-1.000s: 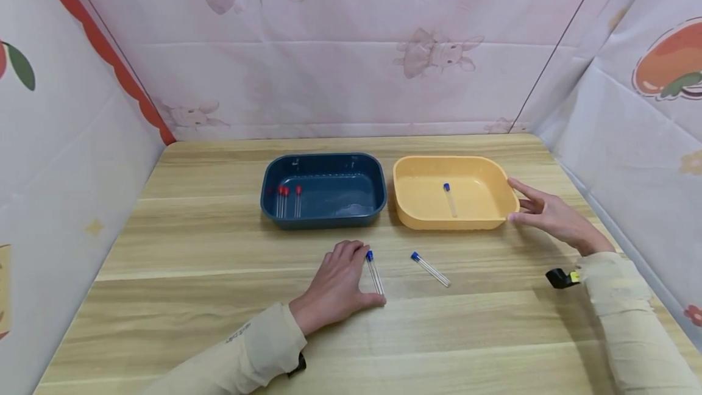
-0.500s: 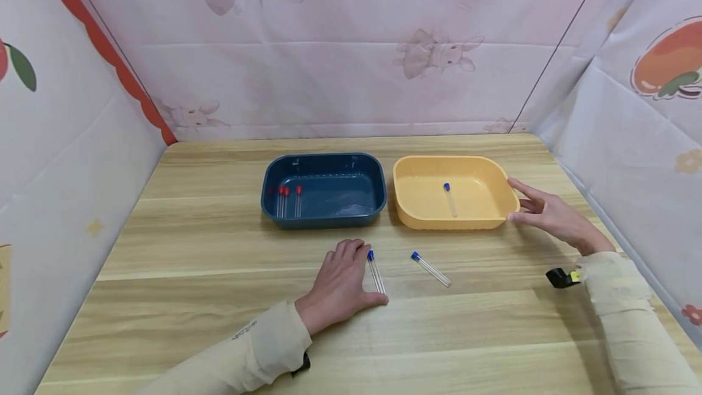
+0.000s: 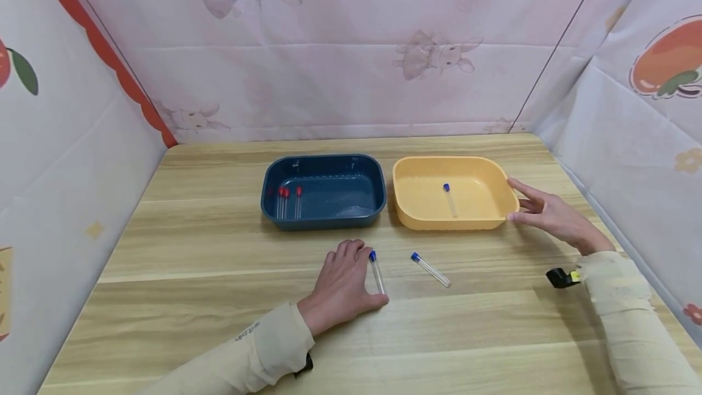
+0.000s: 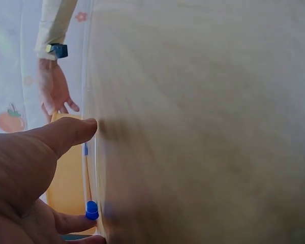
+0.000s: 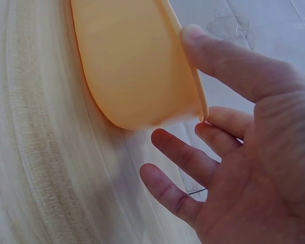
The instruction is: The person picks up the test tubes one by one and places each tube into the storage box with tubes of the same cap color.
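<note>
My left hand [image 3: 341, 282] spans a blue-capped test tube [image 3: 378, 274] on the table, a finger at the blue cap [image 4: 92, 210] and the thumb at the clear end. It holds the tube lengthwise between them. My right hand [image 3: 551, 218] touches the right end of the yellow tray [image 3: 455, 224] with thumb and fingers spread along its rim; in the right wrist view several fingers stand free of the wall. One blue-capped tube [image 3: 450, 201] lies in that tray. Another blue-capped test tube [image 3: 431, 270] lies on the table to the right of my left hand.
The dark blue tray [image 3: 323, 222] stands left of the yellow one, with several red-capped tubes [image 3: 298, 203] at its left end. The wooden table [image 3: 192, 249] is bordered by printed cloth walls [image 3: 351, 96] at the back and both sides.
My left hand has shifted slightly right, and the tube at its fingers has moved with it. The right hand and both trays have stayed in place.
</note>
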{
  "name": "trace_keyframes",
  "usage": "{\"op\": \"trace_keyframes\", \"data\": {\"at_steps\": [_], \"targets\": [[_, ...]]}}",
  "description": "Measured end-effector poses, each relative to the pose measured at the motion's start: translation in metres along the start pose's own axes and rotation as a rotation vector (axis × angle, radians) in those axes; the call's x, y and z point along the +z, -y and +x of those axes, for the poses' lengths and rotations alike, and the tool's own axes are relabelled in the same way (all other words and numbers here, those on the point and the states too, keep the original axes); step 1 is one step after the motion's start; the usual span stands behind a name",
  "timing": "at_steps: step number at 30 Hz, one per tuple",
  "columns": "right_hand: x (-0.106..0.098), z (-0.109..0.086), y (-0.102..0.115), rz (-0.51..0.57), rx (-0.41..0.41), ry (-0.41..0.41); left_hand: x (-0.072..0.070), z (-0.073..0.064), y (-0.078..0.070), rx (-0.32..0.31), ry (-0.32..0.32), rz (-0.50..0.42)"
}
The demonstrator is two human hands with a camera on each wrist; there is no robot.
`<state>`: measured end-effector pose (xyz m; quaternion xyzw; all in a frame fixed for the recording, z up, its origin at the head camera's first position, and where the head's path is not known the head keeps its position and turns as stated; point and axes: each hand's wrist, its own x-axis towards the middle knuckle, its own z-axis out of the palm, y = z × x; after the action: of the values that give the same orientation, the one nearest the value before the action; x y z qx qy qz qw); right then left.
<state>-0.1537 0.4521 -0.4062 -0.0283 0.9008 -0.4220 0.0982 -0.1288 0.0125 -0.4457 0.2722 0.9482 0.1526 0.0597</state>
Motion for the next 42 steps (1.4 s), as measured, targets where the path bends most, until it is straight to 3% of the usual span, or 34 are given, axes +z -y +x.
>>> {"op": "trace_keyframes", "data": {"at_steps": [6, 12, 28, 35, 42], "targets": [[0.0, -0.001, 0.0, -0.012, 0.019, 0.003, -0.006, 0.002, 0.001, 0.001, 0.032, -0.059], [0.0, -0.001, 0.0, -0.013, 0.02, -0.001, -0.014, 0.005, -0.003, 0.047, 0.046, -0.123], [0.0, -0.001, -0.003, -0.013, -0.003, -0.006, -0.052, 0.024, -0.028, 0.15, -0.028, -0.213], [0.0, 0.0, -0.004, -0.008, 0.006, -0.011, -0.062, 0.037, -0.038, 0.21, -0.094, -0.226], [0.001, 0.002, -0.004, 0.004, -0.002, -0.011, -0.069, 0.051, -0.042, 0.255, -0.095, -0.296]]}}
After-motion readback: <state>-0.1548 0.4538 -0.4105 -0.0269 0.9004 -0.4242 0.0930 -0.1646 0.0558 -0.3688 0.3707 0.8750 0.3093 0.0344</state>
